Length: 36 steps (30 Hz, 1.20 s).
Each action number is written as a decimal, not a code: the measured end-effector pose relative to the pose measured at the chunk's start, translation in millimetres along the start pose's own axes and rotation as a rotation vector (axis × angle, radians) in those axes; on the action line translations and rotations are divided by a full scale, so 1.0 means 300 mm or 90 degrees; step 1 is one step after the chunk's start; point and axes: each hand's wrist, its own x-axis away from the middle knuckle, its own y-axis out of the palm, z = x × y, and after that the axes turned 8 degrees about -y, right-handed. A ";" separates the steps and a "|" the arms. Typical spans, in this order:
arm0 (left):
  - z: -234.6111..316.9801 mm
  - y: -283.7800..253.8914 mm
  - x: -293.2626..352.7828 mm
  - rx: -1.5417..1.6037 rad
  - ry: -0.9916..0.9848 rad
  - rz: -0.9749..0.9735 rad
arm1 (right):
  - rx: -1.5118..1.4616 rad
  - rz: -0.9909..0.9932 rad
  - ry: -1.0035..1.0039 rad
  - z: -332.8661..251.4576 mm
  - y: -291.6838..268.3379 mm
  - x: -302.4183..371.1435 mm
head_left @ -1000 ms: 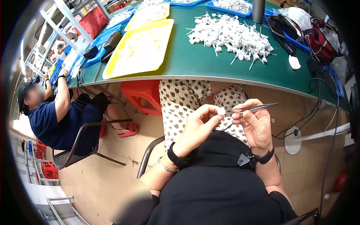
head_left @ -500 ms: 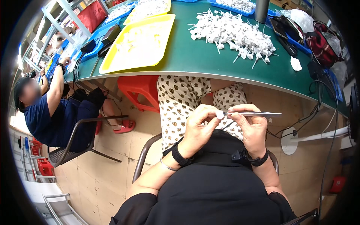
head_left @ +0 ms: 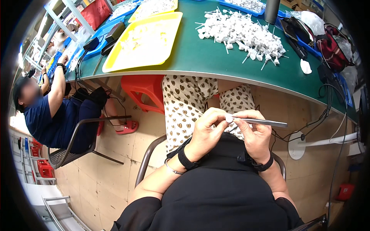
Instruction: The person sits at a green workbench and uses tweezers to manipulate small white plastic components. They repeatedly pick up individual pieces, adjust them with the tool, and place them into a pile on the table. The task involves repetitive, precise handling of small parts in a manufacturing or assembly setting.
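Note:
Above my lap, my left hand point(head_left: 209, 129) pinches a small white plastic piece point(head_left: 229, 118) between thumb and fingers. My right hand point(head_left: 254, 133) is closed on metal tweezers point(head_left: 268, 123), whose broad end sticks out to the right. Its thumb and fingertip press up against the white piece, and the tweezers' tips are hidden behind them. On the green table point(head_left: 189, 50) ahead lies a heap of white plastic pieces point(head_left: 243, 34) with thin stems. Left of the heap is a yellow tray point(head_left: 169, 57) with small pale pieces in it.
Blue trays stand along the far side. A dark cylinder point(head_left: 272, 10) rises behind the heap. Bags point(head_left: 332, 44) and cables crowd the right end. A red stool point(head_left: 142, 92) is under the table. A co-worker point(head_left: 58, 115) sits at the left.
The tweezers have turned so their broad end points slightly down to the right. My right fingertips have moved left, onto the white piece. My left hand keeps its pinch.

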 end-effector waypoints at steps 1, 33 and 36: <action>0.004 -0.001 0.000 -0.009 0.004 -0.003 | 0.005 -0.001 -0.005 0.003 0.000 0.000; -0.004 -0.001 0.001 -0.018 -0.009 -0.018 | 0.100 -0.046 -0.100 0.016 -0.013 -0.007; -0.012 -0.005 0.001 -0.030 -0.013 -0.029 | 0.109 -0.063 -0.105 0.004 -0.012 -0.018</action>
